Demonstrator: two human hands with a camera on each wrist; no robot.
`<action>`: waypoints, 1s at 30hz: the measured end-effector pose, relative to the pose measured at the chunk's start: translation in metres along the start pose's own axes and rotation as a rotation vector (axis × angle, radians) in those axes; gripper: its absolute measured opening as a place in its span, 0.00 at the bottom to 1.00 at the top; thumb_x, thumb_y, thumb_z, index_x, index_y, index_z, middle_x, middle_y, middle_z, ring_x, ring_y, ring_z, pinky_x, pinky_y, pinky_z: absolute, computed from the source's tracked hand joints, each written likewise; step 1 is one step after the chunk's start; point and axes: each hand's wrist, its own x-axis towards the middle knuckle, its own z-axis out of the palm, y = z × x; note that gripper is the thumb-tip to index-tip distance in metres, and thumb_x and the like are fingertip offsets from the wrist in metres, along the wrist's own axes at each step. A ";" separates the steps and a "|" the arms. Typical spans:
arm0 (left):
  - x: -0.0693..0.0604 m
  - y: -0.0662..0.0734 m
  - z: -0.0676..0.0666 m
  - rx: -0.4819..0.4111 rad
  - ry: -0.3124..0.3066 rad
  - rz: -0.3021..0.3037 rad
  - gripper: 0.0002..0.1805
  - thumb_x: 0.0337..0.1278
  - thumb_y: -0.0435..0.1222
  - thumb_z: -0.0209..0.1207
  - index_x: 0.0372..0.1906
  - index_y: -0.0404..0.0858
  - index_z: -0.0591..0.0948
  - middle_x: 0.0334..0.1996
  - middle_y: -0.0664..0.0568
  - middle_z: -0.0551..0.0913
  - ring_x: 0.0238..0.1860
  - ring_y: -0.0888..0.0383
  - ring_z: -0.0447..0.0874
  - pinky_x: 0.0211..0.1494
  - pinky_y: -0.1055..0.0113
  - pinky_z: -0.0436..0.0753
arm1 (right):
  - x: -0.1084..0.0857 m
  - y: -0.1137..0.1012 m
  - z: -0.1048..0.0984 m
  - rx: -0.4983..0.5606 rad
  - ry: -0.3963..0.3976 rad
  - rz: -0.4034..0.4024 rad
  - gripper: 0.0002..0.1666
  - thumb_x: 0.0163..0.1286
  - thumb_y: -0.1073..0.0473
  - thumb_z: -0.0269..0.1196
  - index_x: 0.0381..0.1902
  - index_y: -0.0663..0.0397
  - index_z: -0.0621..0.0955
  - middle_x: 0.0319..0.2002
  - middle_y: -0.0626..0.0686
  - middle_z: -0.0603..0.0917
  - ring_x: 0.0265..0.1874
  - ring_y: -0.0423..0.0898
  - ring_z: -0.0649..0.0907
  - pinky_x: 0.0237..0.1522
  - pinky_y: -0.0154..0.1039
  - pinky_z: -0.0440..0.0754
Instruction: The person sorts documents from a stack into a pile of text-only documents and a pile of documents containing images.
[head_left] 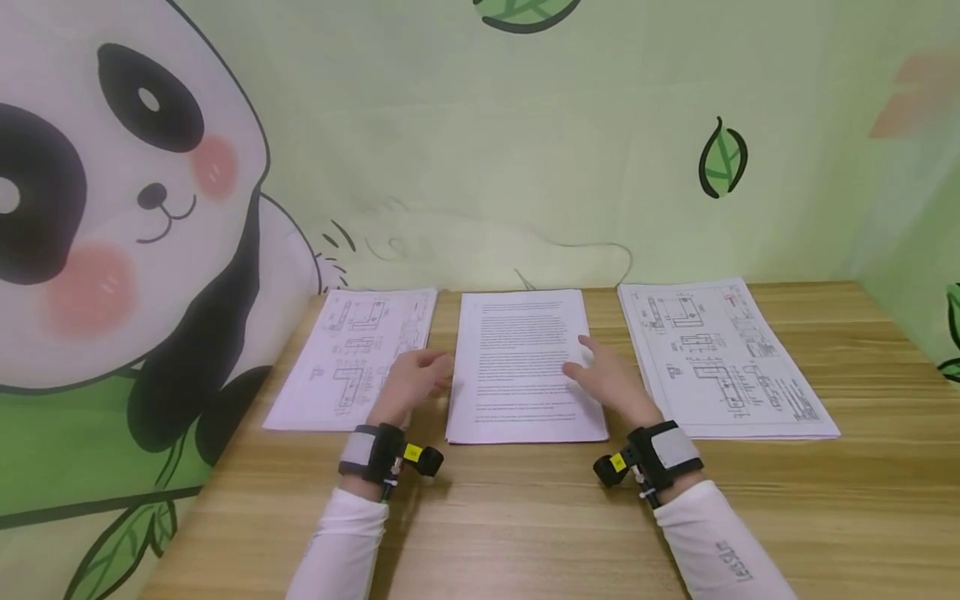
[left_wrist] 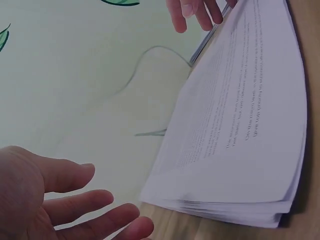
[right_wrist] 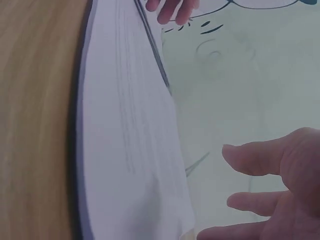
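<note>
A stack of printed text pages (head_left: pixel 525 367) lies flat in the middle of the table, its layered edges visible in the left wrist view. By its left edge is my left hand (head_left: pixel 416 379), fingers loosely extended and holding nothing; in the left wrist view the fingers (left_wrist: pixel 75 205) are spread apart beside the stack. My right hand (head_left: pixel 611 383) hovers at the right edge with thumb and index finger over the paper. The right wrist view shows that thumb and fingers (right_wrist: pixel 255 202) apart, with nothing between them. Whether either hand touches the paper, I cannot tell.
Left of the middle stack lies a stack of technical drawings (head_left: pixel 330 358), partly behind my left hand. Another stack of drawings (head_left: pixel 720 358) lies on the right. The wooden table (head_left: pixel 517 525) meets a green wall covering (head_left: pixel 480 167) with a panda picture (head_left: pixel 150 196).
</note>
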 end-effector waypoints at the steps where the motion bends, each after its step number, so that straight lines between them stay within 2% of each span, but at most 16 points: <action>1: -0.001 0.001 -0.004 0.004 0.009 0.014 0.27 0.70 0.49 0.52 0.67 0.40 0.75 0.58 0.43 0.83 0.52 0.48 0.85 0.55 0.58 0.82 | 0.000 -0.002 0.000 0.007 0.005 0.002 0.41 0.74 0.48 0.53 0.78 0.58 0.55 0.76 0.67 0.58 0.74 0.67 0.61 0.72 0.62 0.64; 4: -0.003 0.002 -0.015 0.015 0.047 0.032 0.27 0.71 0.50 0.50 0.68 0.42 0.73 0.63 0.44 0.79 0.57 0.47 0.83 0.61 0.54 0.80 | -0.002 -0.009 -0.001 0.015 0.023 -0.022 0.40 0.74 0.47 0.54 0.78 0.56 0.56 0.76 0.65 0.60 0.74 0.66 0.62 0.72 0.61 0.65; 8: -0.002 -0.004 -0.028 0.037 0.078 0.027 0.27 0.72 0.51 0.49 0.69 0.44 0.72 0.67 0.45 0.76 0.60 0.48 0.81 0.65 0.52 0.78 | -0.006 -0.019 0.000 0.051 0.044 -0.088 0.39 0.74 0.48 0.55 0.76 0.56 0.59 0.74 0.66 0.64 0.73 0.65 0.66 0.71 0.60 0.68; 14: -0.002 -0.020 -0.051 0.078 0.068 0.008 0.28 0.73 0.50 0.48 0.71 0.42 0.70 0.69 0.42 0.73 0.64 0.44 0.78 0.69 0.48 0.74 | -0.011 -0.038 0.009 0.255 0.057 -0.172 0.37 0.74 0.50 0.57 0.76 0.52 0.61 0.69 0.64 0.73 0.70 0.61 0.72 0.68 0.56 0.73; 18: -0.004 -0.028 -0.067 0.118 0.064 -0.010 0.29 0.73 0.50 0.48 0.71 0.41 0.69 0.71 0.41 0.70 0.70 0.43 0.70 0.72 0.45 0.70 | -0.014 -0.051 0.020 0.367 0.044 -0.210 0.34 0.75 0.53 0.57 0.75 0.51 0.63 0.66 0.62 0.77 0.67 0.58 0.76 0.66 0.53 0.77; 24: -0.008 -0.040 -0.091 0.180 0.083 -0.045 0.32 0.74 0.54 0.45 0.74 0.42 0.65 0.76 0.42 0.63 0.77 0.41 0.58 0.77 0.43 0.61 | -0.014 -0.072 0.041 0.419 0.059 -0.267 0.29 0.74 0.55 0.57 0.71 0.51 0.69 0.61 0.60 0.82 0.62 0.55 0.80 0.61 0.50 0.81; 30: -0.014 -0.059 -0.116 0.163 0.097 -0.125 0.36 0.74 0.56 0.43 0.77 0.40 0.59 0.78 0.41 0.58 0.78 0.39 0.55 0.77 0.38 0.58 | -0.012 -0.092 0.067 0.432 0.104 -0.325 0.26 0.73 0.58 0.58 0.67 0.52 0.73 0.59 0.59 0.83 0.60 0.55 0.81 0.60 0.49 0.81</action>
